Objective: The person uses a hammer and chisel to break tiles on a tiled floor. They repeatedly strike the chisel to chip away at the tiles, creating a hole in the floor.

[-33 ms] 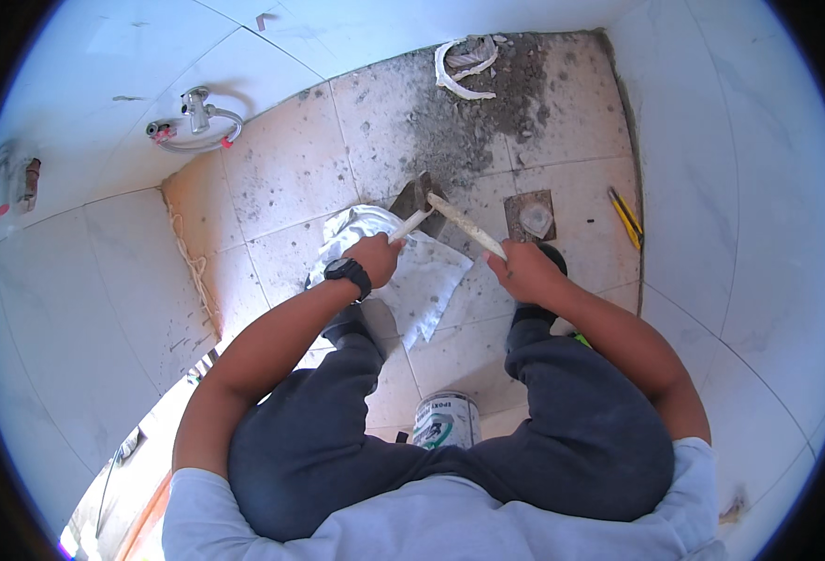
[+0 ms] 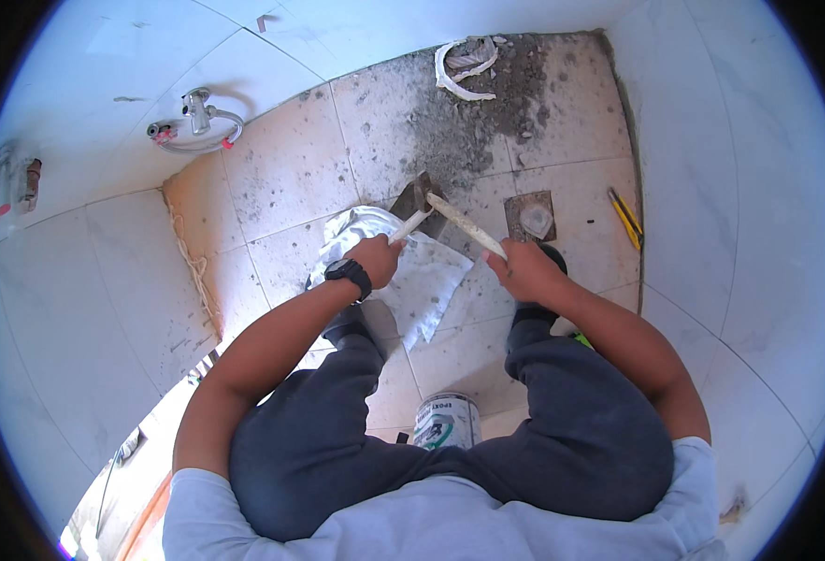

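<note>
Grips white-handled tool [image 2: 410, 226] in left hand [image 2: 373, 262], just left of frame center; grips second tool [image 2: 468, 227] by pale, stained handle in right hand [image 2: 527, 268], right of center. Has hands apart, each closed around own handle. Angles both tools up and inward, grey metal blade [image 2: 408, 198] above and between hands. Has white sheet [image 2: 437, 273] below, on tiled floor [image 2: 286, 154].
</note>
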Demonstrator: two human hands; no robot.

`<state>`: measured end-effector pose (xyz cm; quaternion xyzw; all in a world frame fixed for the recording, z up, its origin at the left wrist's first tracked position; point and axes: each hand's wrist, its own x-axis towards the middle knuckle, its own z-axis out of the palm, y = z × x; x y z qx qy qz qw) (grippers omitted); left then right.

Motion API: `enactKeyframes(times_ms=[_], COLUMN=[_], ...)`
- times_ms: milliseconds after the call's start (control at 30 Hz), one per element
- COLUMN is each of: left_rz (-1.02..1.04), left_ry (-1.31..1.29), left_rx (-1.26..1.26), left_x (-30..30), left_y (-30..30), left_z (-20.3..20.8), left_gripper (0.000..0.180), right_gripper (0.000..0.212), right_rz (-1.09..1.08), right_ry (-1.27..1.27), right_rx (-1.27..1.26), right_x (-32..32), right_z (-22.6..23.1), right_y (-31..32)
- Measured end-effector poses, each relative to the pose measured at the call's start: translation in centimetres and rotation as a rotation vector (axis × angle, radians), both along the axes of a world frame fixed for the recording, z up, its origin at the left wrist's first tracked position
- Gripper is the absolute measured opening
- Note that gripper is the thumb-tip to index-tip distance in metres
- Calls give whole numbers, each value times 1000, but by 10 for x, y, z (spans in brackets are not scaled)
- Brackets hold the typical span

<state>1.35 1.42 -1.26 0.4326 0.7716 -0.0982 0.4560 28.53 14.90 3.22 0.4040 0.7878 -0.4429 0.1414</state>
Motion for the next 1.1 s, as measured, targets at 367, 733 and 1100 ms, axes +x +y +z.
enactKeyframes(times_ms=[367, 733, 1100], left_rz=[-68, 1, -35], left_ry=[5, 39, 74], left_rx=[-5, 44, -12], left_x=[-8, -24, -16], left_y=[10, 14, 20], left_z=[-5, 0, 8], left_gripper=[61, 67, 63], right_gripper=[50, 52, 49], right_rz=[-35, -101, -23], right_ry=[54, 96, 7], right_rx=[-20, -41, 21], right_x=[-9, -15, -19], right_z=[6, 25, 10], right_y=[12, 32, 12])
